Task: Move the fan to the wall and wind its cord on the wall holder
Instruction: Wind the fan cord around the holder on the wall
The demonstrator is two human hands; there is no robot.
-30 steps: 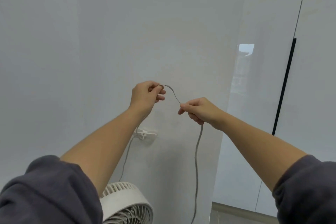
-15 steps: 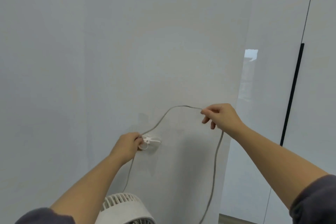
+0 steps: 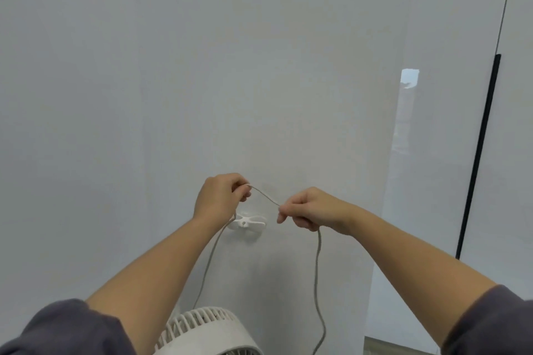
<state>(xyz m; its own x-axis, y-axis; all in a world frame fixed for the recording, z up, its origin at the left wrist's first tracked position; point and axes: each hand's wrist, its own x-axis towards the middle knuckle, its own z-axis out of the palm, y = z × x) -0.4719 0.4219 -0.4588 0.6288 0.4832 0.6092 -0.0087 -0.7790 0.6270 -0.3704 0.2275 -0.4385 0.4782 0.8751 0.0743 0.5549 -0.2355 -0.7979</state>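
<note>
Cord pinched between left hand and right hand; wall holder at six o'clock. Best loop snugly, under tension.

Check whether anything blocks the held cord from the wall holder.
Nothing visible does. The cord, pinched by the left hand and right hand, spans just above the wall holder, with only bare wall between. The left hand sits close to its left end.

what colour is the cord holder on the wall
White, nearly matching the wall. The cord holder shows best in the head view, below the hands.
</note>
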